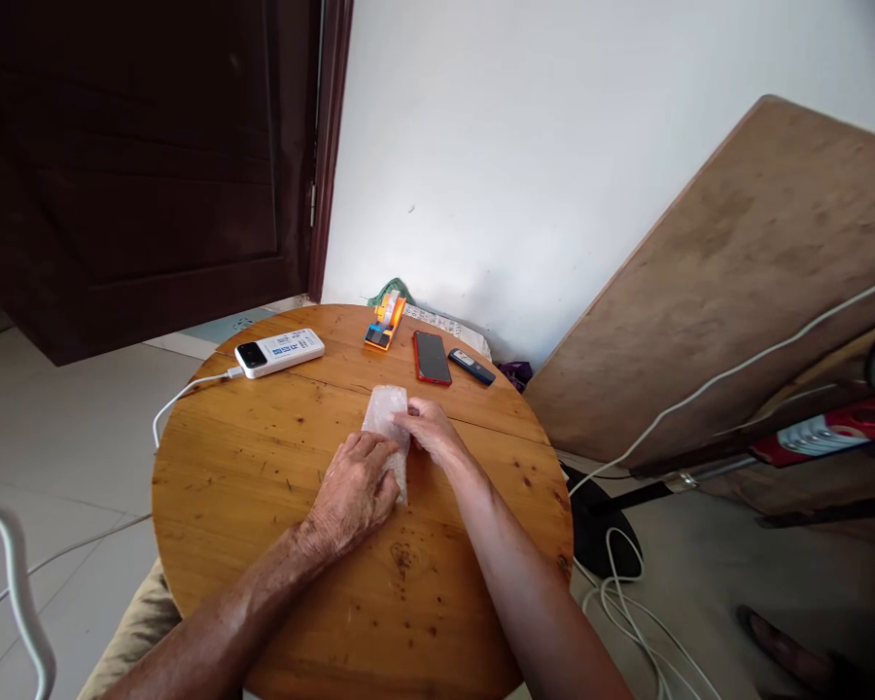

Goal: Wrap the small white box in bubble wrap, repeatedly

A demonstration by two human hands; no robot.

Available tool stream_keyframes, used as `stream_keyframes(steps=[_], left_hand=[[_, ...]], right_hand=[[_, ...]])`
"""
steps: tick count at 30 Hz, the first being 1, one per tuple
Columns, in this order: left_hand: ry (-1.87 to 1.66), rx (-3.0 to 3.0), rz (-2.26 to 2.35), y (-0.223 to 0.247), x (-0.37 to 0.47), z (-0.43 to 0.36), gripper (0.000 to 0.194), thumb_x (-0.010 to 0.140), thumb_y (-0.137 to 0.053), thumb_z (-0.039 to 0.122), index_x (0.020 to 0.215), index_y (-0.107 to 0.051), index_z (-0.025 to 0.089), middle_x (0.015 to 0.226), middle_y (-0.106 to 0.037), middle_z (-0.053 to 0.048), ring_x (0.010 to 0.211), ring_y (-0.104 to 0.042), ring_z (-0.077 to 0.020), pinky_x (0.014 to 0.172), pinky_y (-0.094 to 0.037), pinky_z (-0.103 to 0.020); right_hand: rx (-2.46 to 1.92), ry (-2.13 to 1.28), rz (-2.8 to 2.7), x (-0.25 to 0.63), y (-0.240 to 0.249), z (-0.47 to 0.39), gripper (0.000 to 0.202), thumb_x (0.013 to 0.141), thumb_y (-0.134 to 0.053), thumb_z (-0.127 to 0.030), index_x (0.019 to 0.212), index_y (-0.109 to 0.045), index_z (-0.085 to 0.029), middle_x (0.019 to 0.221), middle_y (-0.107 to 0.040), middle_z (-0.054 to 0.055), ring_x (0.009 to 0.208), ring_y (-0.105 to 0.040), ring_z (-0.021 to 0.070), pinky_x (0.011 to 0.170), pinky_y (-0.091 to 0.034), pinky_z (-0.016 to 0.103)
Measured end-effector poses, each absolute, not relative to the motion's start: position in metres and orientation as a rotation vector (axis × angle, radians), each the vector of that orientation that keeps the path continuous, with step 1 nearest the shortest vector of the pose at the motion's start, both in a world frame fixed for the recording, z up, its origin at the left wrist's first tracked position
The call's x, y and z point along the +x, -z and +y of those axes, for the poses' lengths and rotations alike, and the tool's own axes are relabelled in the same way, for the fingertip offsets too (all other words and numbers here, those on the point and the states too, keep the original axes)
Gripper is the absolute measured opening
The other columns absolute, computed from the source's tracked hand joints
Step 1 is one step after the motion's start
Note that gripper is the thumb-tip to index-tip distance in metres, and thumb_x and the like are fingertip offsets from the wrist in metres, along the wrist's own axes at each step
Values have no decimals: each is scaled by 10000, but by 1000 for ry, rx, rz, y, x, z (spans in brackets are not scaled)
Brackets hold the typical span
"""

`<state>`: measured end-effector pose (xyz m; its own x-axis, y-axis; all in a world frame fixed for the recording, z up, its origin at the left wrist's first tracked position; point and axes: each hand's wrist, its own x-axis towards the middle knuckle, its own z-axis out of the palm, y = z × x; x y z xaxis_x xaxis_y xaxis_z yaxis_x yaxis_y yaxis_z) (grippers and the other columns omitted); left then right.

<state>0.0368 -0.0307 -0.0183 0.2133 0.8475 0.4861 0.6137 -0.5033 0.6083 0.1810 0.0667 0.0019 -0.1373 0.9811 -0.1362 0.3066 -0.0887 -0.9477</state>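
Note:
A strip of clear bubble wrap (385, 404) lies on the round wooden table (219, 496), its long side running away from me. My left hand (354, 483) rests over the lower left part of the wrap, fingers bent onto it. At the wrap's right edge, my right hand (429, 428) pinches it between thumb and fingers. Whether anything is inside the wrap cannot be made out.
Toward the table's back are a white power bank (284, 352) with a cable, an orange tape dispenser (386, 321), a red-edged phone (432, 357) and a dark remote (471, 366). A wooden board (729, 272) leans at right.

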Motion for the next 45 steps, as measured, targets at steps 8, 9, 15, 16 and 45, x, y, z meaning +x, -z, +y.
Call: stream_keyframes(steps=[8, 9, 15, 16, 45], left_hand=[[-1152, 2215, 1399, 19, 36, -31, 378, 796, -465, 112, 1119, -658, 150, 1159, -661, -119, 1083, -561, -279, 976, -479, -451], [-1146, 2221, 1416, 19, 36, -31, 376, 798, -469, 114, 1121, -659, 154, 1168, -661, -116, 1089, -557, -282, 977, -475, -458], [-1093, 2284, 1548, 18, 35, -32, 324, 816, -503, 140, 1096, -662, 172, 1145, -673, -108, 1046, -559, -294, 915, -474, -464], [-1080, 2293, 1583, 18, 34, -32, 305, 816, -514, 149, 1081, -661, 176, 1139, -671, -109, 1033, -558, -297, 895, -474, -464], [-1099, 1931, 1209, 15, 9, -30, 105, 781, -592, 235, 880, -607, 205, 993, -661, -44, 951, -622, -206, 874, -513, -358]], right_hand=[[-1278, -1250, -1458, 178, -6, 64, 233, 595, -715, -311, 762, -666, -156, 688, -661, -14, 641, -536, 135, 582, -426, 228], [-1263, -1250, -1451, 178, -7, 63, 236, 594, -716, -320, 755, -663, -156, 693, -659, -11, 646, -533, 137, 588, -425, 232], [-1207, -1204, -1574, 176, -19, 49, 183, 650, -680, -306, 752, -643, -158, 676, -623, -15, 634, -519, 136, 609, -412, 244], [-1202, -1185, -1611, 175, -22, 45, 158, 665, -668, -295, 744, -634, -162, 671, -615, -19, 632, -516, 135, 609, -411, 243], [-898, -436, -2148, 194, -1, -49, 390, 855, -552, -77, 1194, -611, -259, 1262, -648, 87, 1227, -583, 229, 1046, -483, 407]])
